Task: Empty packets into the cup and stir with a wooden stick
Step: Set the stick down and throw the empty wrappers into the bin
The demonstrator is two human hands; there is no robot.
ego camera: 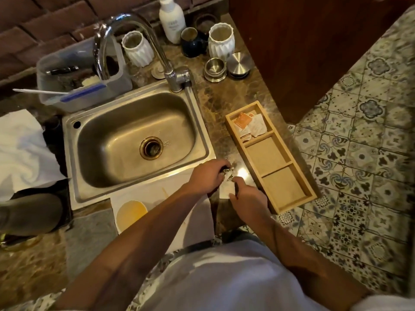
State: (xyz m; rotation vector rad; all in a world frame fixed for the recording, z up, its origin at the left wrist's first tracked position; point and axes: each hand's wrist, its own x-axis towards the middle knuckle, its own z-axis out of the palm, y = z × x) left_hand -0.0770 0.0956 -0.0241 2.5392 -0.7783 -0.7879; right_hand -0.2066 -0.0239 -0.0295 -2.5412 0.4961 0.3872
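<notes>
A small white packet [226, 191] hangs between both hands over the counter's front edge. My left hand [207, 177] pinches its top corner and my right hand [246, 197] grips its right side. A cup [131, 214] with yellowish liquid stands on a white board [152, 194] in front of the sink, left of my left forearm. A thin wooden stick [165, 192] lies on that board. Several orange and white packets [249, 125] fill the far compartment of a wooden tray [280, 205] to the right of my hands.
A steel sink [134, 140] with a curved tap [134, 41] takes the middle. Behind it stand white ribbed jars [221, 41], a white bottle [171, 17], metal tins [215, 68] and a plastic tub [80, 77]. A white cloth [20, 149] lies at left. Patterned floor tiles [359, 153] are at right.
</notes>
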